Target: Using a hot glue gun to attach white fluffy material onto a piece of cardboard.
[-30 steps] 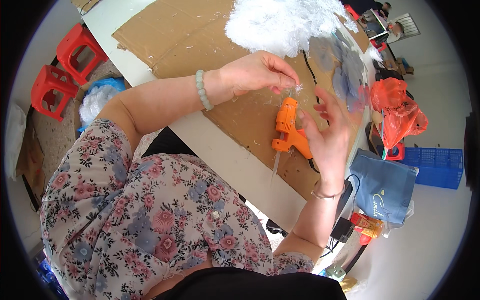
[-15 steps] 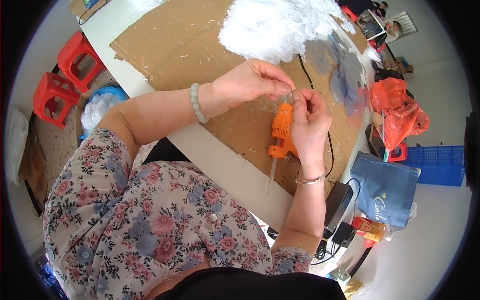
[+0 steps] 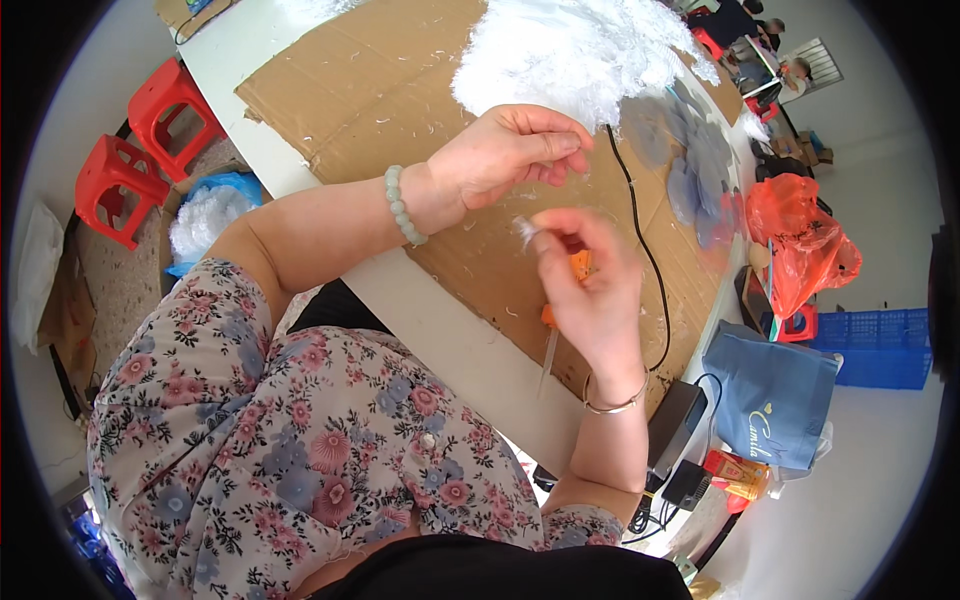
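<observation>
My right hand (image 3: 592, 285) pinches a small white wispy tuft (image 3: 523, 230) between thumb and fingertips, over the cardboard. Behind that hand lies an orange hot glue gun (image 3: 581, 264), mostly hidden, with a clear glue stick (image 3: 547, 360) poking out toward me. Farther off and to the left, my left hand (image 3: 522, 150) hovers apart from the right, its thumb against the bent fingers. Whatever those fingers hold, if anything, is too small to see. A heap of white shredded fibre (image 3: 570, 60) lies just beyond my left hand.
A cardboard sheet (image 3: 370, 110) covers much of the white table (image 3: 430, 310). Grey translucent discs (image 3: 690, 165) lie at right, and a black cord (image 3: 640, 220) crosses the cardboard. Red plastic bag (image 3: 795, 230), blue bag (image 3: 770, 385) and black box (image 3: 677, 420) sit along the right. Red stools (image 3: 120, 185) stand left.
My hands were together at the glue gun's tip and have now separated. The right came nearer me and now shows the white tuft; the left stayed farther away. The view shifted slightly.
</observation>
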